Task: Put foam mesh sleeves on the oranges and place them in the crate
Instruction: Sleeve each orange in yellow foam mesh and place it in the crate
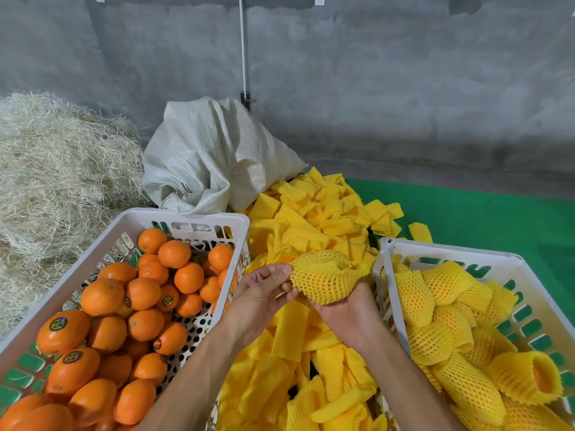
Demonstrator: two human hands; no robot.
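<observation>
An orange wrapped in a yellow foam mesh sleeve is held between the two crates. My right hand cups it from below, fingers curled round it. My left hand pinches the sleeve's left end with its fingertips. The white crate on the left holds several bare oranges, some with round stickers. The white crate on the right holds several sleeved oranges.
A heap of flat yellow foam sleeves fills the space between the crates and runs under my arms. A white woven sack stands behind it, straw lies at the left, a green mat at the right, and a grey wall behind.
</observation>
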